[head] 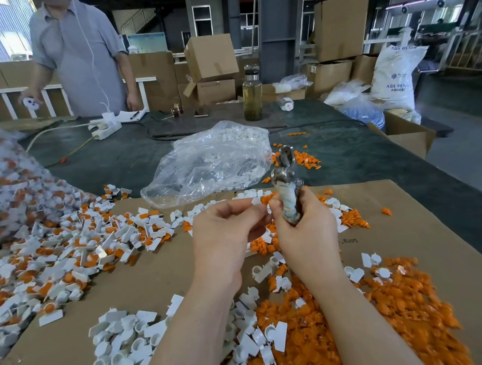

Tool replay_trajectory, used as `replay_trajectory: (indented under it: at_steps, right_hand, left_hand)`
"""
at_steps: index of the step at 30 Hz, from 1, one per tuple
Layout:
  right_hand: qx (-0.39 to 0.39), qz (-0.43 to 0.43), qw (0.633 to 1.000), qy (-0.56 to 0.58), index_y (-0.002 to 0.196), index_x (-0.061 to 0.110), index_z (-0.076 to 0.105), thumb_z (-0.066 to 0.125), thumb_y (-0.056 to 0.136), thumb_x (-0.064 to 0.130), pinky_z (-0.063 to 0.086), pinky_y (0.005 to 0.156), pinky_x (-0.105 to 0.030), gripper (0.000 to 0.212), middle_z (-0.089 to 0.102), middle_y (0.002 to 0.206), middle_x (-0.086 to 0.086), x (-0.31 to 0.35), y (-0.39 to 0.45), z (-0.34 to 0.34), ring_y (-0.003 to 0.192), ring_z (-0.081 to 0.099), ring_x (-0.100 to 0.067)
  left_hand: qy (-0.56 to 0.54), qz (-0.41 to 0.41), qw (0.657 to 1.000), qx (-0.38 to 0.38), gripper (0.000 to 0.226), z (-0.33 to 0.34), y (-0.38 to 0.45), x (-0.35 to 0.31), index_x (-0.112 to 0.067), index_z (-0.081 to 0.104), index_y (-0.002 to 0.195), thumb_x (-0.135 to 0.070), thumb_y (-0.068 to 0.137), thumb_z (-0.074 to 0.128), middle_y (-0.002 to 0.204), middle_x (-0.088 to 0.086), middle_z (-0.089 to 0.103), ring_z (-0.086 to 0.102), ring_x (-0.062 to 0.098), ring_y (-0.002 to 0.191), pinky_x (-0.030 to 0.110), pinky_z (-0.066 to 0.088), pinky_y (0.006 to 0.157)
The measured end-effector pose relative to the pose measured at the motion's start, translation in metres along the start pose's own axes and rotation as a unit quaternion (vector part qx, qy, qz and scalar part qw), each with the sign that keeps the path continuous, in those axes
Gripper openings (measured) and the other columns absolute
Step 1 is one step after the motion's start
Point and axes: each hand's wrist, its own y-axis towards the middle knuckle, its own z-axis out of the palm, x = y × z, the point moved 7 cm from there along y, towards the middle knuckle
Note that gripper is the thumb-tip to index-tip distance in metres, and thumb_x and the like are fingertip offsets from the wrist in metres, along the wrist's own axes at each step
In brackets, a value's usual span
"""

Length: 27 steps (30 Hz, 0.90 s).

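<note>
My right hand (302, 223) grips a metal pliers-like tool (286, 179) by its tape-wrapped handles, jaws pointing up and away. My left hand (228, 228) pinches a small white plastic piece with an orange insert (261, 200) right beside the tool's handle. Both hands hover above a sheet of cardboard (155, 274). Assembled white-and-orange pieces (67, 245) lie heaped to the left. Bare white shells (125, 341) lie at the front, and loose orange inserts (385, 309) are piled at the right.
A clear plastic bag of white parts (212, 161) lies beyond my hands. A big bag of orange-and-white pieces (6, 181) bulges at left. Across the dark table (360, 148) stands a person in a grey shirt (79, 51). A bottle (252, 96), a power strip (106, 131) and cartons stand further back.
</note>
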Motion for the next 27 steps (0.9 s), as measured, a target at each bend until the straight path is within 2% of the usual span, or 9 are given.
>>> replay_trajectory:
  at_steps: [5, 10, 13, 18, 22, 27]
  right_hand:
    - [-0.013, 0.003, 1.000, 0.012, 0.088, 0.026, 0.058, 0.067, 0.092, 0.025, 0.040, 0.059, -0.004, 0.009, 0.056, 0.064, 0.018, 0.000, 0.000, -0.001, 0.073, 0.057, 0.012]
    - [-0.011, 0.008, 1.000, 0.015, 0.091, 0.019, 0.062, 0.067, 0.092, 0.026, 0.040, 0.058, -0.004, 0.009, 0.055, 0.065, 0.017, 0.000, 0.001, 0.000, 0.069, 0.056, 0.013]
    - [-0.013, 0.009, 1.000, 0.018, 0.093, 0.017, 0.063, 0.067, 0.092, 0.026, 0.040, 0.057, -0.005, 0.010, 0.056, 0.065, 0.017, 0.001, 0.001, 0.000, 0.069, 0.056, 0.012]
    - [-0.021, -0.012, 1.000, 0.001, 0.088, 0.024, 0.058, 0.069, 0.090, 0.024, 0.039, 0.058, -0.005, 0.011, 0.054, 0.064, 0.019, 0.006, 0.000, -0.003, 0.071, 0.056, 0.011]
    - [-0.013, 0.007, 1.000, 0.014, 0.091, 0.022, 0.061, 0.068, 0.091, 0.025, 0.040, 0.058, -0.004, 0.008, 0.055, 0.066, 0.020, 0.002, 0.001, -0.001, 0.072, 0.056, 0.013]
    - [0.008, 0.019, 0.999, 0.027, 0.090, 0.029, 0.058, 0.067, 0.092, 0.029, 0.039, 0.055, -0.004, 0.009, 0.056, 0.066, 0.019, 0.001, 0.002, 0.003, 0.070, 0.056, 0.013]
  left_hand:
    - [0.037, 0.048, 0.998, -0.015, 0.008, 0.000, -0.002, -0.006, -0.007, 0.076, 0.081, 0.000, 0.079, 0.079, 0.072, 0.007, 0.075, 0.075, 0.018, 0.069, 0.021, 0.057, 0.062]
    - [0.081, 0.082, 0.993, -0.029, 0.014, -0.002, -0.003, -0.011, -0.016, 0.077, 0.075, -0.003, 0.078, 0.080, 0.071, 0.002, 0.075, 0.074, 0.019, 0.071, 0.026, 0.061, 0.067]
    - [0.098, 0.097, 0.990, -0.035, 0.015, -0.001, -0.005, -0.014, -0.018, 0.076, 0.074, -0.005, 0.077, 0.081, 0.068, -0.001, 0.074, 0.072, 0.012, 0.065, 0.021, 0.059, 0.063]
    - [0.118, 0.121, 0.985, -0.034, 0.013, 0.001, -0.007, -0.016, -0.021, 0.077, 0.074, -0.009, 0.078, 0.082, 0.069, -0.004, 0.074, 0.072, 0.014, 0.068, 0.029, 0.061, 0.069]
    - [0.131, 0.128, 0.982, -0.032, 0.009, 0.001, -0.007, -0.015, -0.019, 0.077, 0.077, -0.010, 0.079, 0.082, 0.071, -0.005, 0.075, 0.072, 0.014, 0.070, 0.030, 0.061, 0.070]
    - [0.127, 0.120, 0.983, -0.048, 0.010, -0.002, -0.005, -0.012, -0.019, 0.077, 0.077, -0.010, 0.077, 0.082, 0.071, -0.004, 0.075, 0.072, 0.016, 0.071, 0.030, 0.062, 0.070]
